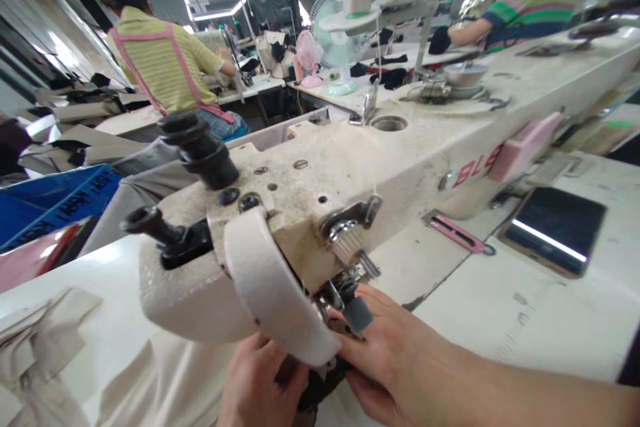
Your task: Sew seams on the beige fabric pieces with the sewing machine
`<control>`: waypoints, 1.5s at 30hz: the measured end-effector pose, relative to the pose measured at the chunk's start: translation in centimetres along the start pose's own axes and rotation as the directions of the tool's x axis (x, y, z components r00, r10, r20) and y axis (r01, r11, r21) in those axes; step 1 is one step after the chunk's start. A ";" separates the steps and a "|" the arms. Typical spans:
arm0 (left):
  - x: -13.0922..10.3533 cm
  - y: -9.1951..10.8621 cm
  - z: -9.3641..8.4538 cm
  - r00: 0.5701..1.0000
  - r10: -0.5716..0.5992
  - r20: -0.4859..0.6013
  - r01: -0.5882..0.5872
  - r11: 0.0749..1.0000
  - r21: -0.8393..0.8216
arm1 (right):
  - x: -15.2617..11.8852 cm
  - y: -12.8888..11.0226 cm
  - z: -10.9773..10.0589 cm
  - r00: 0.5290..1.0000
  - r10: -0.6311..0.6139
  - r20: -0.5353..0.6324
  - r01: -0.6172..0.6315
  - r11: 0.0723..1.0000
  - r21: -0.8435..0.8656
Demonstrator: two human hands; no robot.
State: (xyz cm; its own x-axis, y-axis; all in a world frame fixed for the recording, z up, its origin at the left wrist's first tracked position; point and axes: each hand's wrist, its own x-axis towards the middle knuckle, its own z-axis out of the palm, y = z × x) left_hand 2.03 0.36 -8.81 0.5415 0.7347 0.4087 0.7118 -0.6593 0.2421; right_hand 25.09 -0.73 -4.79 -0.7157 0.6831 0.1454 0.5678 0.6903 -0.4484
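Under the head of the sewing machine (pixel 350 173), my left hand (pixel 260 387) and right hand (pixel 395 353) press on dark fabric (pixel 313 390) at the needle; whether either pinches it I cannot tell. Right of the machine lie a pink cutter (pixel 457 232) and a phone (pixel 555 227); left of it, pale cloth scraps (pixel 40 340).

We see cream sewing machine (pixel 400 160) with red lettering, pink cutter (pixel 457 232), black phone (pixel 554 228), blue crate (pixel 55 203), beige fabric (pixel 165 380).
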 end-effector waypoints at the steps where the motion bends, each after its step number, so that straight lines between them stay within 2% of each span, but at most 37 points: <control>1: 0.0 0.0 0.1 1.000 -0.004 0.001 0.004 1.000 0.016 | 0.1 0.0 0.0 1.000 -0.005 -0.007 0.005 1.000 -0.004; 8: 0.3 -0.2 0.1 0.997 0.063 -0.045 -0.061 0.997 0.053 | 0.3 0.2 -0.1 0.999 -0.016 -0.040 0.017 1.000 0.019; 14: 0.8 0.1 -0.4 0.995 0.088 0.049 -0.088 0.996 0.005 | 0.2 0.4 0.3 0.998 -0.028 -0.057 0.029 1.000 0.009; 16: 1.3 0.5 -0.7 0.997 0.082 0.007 -0.082 0.997 -0.013 | 0.2 0.2 0.3 0.997 -0.029 -0.066 0.030 1.000 0.009; 19: 1.6 0.7 -0.7 0.991 0.068 -0.116 -0.067 0.998 0.011 | 0.1 0.0 0.2 0.998 -0.021 -0.063 0.021 1.000 -0.008; 21: 1.2 0.6 -0.4 0.989 0.066 -0.134 -0.066 0.998 0.005 | 0.0 -0.1 0.1 0.998 -0.010 -0.062 0.009 1.000 -0.018; 26: 0.2 0.2 0.1 0.999 0.032 -0.008 -0.032 0.998 -0.058 | -0.1 -0.2 0.2 0.998 -0.011 -0.056 0.010 1.000 -0.013; 32: 1.7 1.4 -1.2 0.997 -0.020 0.078 0.030 0.991 -0.134 | -0.3 -0.2 0.1 0.997 -0.004 -0.083 0.007 0.999 0.034; 36: 2.3 2.0 -1.4 0.999 -0.034 0.017 0.037 0.986 -0.164 | -0.4 -0.2 0.1 0.994 0.003 -0.111 0.006 0.996 0.087; 40: 2.5 2.4 -1.3 0.995 -0.033 -0.098 0.019 0.990 -0.137 | -0.1 -0.2 0.0 0.997 0.002 -0.076 0.001 0.999 0.038; 45: 2.8 2.6 -1.1 0.986 -0.013 -0.168 -0.002 0.996 -0.090 | 0.4 0.4 -0.7 0.998 -0.013 -0.056 0.013 1.000 0.004</control>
State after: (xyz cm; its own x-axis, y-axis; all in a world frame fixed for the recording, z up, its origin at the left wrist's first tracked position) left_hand 4.91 0.59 -6.08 0.4494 0.7059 0.5475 0.6676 -0.6726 0.3193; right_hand 25.28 -0.02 -4.31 -0.6989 0.6866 0.2003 0.5569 0.6981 -0.4500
